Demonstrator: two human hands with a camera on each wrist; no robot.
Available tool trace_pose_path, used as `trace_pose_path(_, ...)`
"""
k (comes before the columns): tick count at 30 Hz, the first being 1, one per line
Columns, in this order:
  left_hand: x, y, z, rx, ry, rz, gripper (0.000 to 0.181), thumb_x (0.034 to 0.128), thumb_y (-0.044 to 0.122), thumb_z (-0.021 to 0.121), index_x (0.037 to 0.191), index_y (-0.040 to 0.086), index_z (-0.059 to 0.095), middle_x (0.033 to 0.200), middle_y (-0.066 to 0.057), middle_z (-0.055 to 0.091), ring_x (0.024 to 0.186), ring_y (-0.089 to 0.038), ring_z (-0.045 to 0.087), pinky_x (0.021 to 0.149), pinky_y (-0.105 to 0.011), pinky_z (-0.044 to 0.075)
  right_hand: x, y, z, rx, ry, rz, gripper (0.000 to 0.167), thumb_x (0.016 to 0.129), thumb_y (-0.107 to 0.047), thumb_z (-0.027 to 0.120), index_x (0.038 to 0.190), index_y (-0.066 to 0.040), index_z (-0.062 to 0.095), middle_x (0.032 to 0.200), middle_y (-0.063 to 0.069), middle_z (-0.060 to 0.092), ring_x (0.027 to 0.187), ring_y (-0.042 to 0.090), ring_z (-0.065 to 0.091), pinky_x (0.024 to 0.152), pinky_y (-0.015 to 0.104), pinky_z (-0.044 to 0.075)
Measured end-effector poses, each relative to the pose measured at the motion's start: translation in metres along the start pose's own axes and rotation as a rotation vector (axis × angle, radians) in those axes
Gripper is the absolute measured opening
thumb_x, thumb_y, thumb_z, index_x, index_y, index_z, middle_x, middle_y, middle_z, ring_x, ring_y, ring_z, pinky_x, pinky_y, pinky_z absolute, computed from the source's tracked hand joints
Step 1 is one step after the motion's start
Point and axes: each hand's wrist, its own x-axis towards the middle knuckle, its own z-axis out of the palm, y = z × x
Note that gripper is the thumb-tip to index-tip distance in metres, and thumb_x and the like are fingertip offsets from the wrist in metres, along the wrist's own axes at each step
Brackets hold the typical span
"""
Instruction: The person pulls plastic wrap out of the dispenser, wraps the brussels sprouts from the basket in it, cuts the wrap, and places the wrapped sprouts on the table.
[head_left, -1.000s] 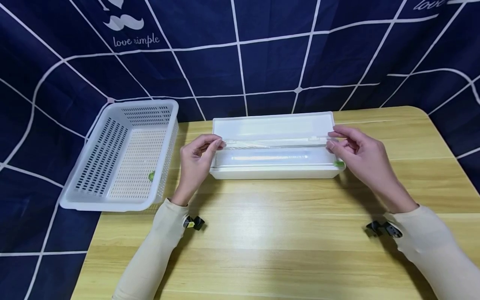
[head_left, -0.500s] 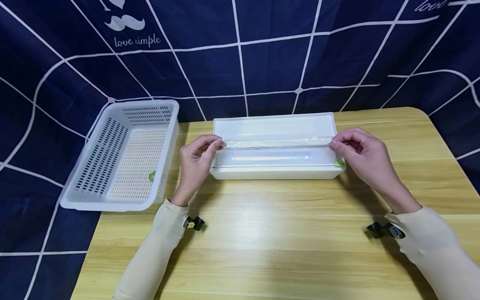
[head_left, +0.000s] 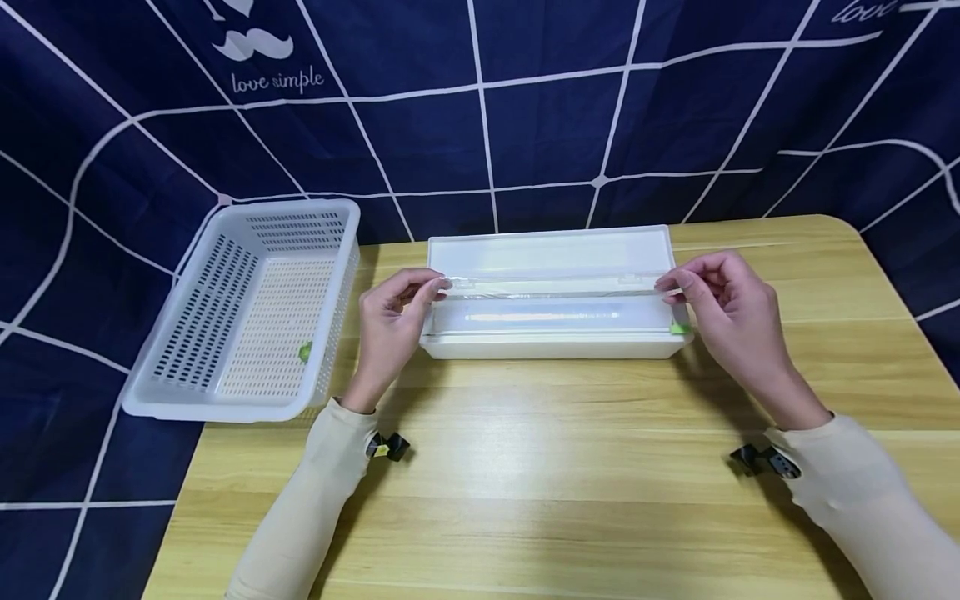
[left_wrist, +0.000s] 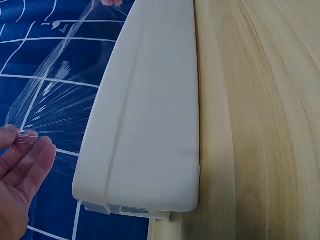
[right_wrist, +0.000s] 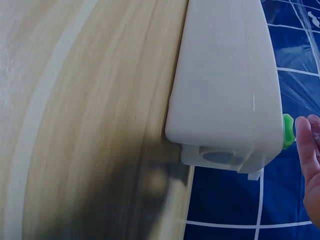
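Note:
A long white box (head_left: 551, 346) stands at the back of the table with its lid (head_left: 547, 252) raised behind it. Clear film (head_left: 555, 287) stretches across the box between both hands; in the left wrist view the film (left_wrist: 60, 87) gathers into creases at the fingertips. The left hand (head_left: 393, 325) pinches one end of it above the box's left end. At the right end, the right hand (head_left: 731, 325) pinches the other end between thumb and fingers. A small green piece (head_left: 680, 329) sits on the box's front right corner, below the right fingers.
To the left, a white perforated basket (head_left: 330, 312) holds a small green item (head_left: 304, 352). A dark blue cloth (head_left: 547, 125) with white lines hangs behind the wooden table (head_left: 525, 492).
The right hand's fingers have shifted their hold at the film's right end, the hand moving slightly. The left hand keeps its place and the box has not moved.

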Motion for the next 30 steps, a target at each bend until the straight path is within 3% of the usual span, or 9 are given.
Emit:
trace_pose_path(11, 0.003, 0.004, -0.001, 0.023, 0.007, 0.043, 0.008, 0.1005, -0.011, 0.071, 0.106, -0.013, 0.076, 0.1, -0.02, 0.079, 0.092, -0.022, 0.077, 0.09, -0.037, 0.063, 0.001, -0.002, 0.0, 0.002, 0.025, -0.057, 0.014, 0.109, 0.004, 0.061, 0.116, 0.016, 0.058, 0.102, -0.001, 0.076, 0.09, 0.009, 0.073, 0.083, 0.014, 0.058)
trace_pose_path(20, 0.001, 0.008, -0.003, 0.059, 0.011, 0.051, 0.007, 0.1014, -0.007, 0.073, 0.106, -0.008, 0.078, 0.099, -0.015, 0.08, 0.091, -0.028, 0.075, 0.092, -0.036, 0.061, 0.001, -0.004, 0.001, -0.05, 0.059, -0.088, 0.013, 0.109, 0.004, 0.061, 0.114, 0.016, 0.059, 0.1, -0.006, 0.074, 0.092, 0.007, 0.069, 0.083, 0.013, 0.051)
trace_pose_path(28, 0.005, 0.009, -0.005, 0.081, -0.01, 0.091, 0.007, 0.1023, -0.006, 0.072, 0.106, -0.009, 0.077, 0.096, -0.012, 0.08, 0.089, -0.03, 0.075, 0.093, -0.038, 0.06, 0.003, -0.007, 0.002, -0.055, 0.108, -0.138, 0.017, 0.108, 0.003, 0.064, 0.111, 0.019, 0.059, 0.101, -0.011, 0.074, 0.101, 0.002, 0.069, 0.099, 0.017, 0.049)
trace_pose_path(30, 0.006, 0.011, -0.005, 0.064, -0.006, 0.085, 0.007, 0.1022, -0.007, 0.071, 0.106, -0.01, 0.076, 0.096, -0.013, 0.08, 0.089, -0.031, 0.076, 0.095, -0.039, 0.06, 0.003, -0.009, 0.001, -0.036, 0.101, -0.144, 0.017, 0.109, 0.003, 0.062, 0.111, 0.02, 0.058, 0.102, -0.011, 0.075, 0.101, 0.005, 0.07, 0.093, 0.018, 0.05)
